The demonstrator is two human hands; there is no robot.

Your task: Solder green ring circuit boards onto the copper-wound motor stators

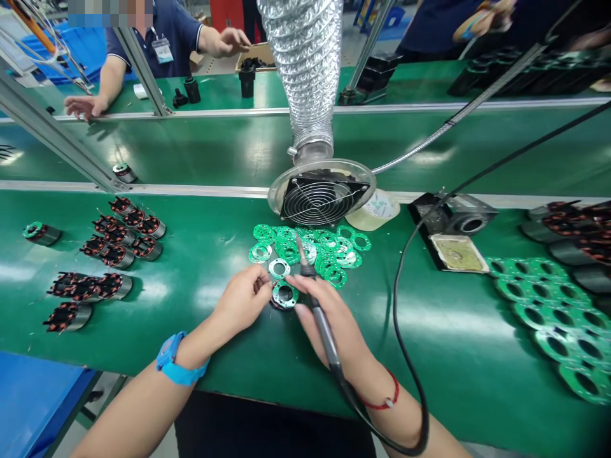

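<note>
A green ring-shaped circuit board [289,302] rests on a dark round part, probably a motor stator, mostly hidden beneath it. My left hand [244,294] is closed, thumb and fingers pinched at the board's left edge. In my right hand [334,318] lies a soldering iron [324,331], its tip pointing up and away over the loose boards. The fingertips of that hand reach the right side of the same board. Just beyond sits a paler ring board [279,268]. A heap of loose green ring boards [329,240] spreads behind it.
A fume extractor fan [317,200] hangs over the heap, with a tape roll [375,210] beside it. Wound stators [117,254] stand at left. On the right are a soldering iron stand [453,219], sponge [458,252] and board panels [544,312]. Across the bench, a person's hands [88,106] show.
</note>
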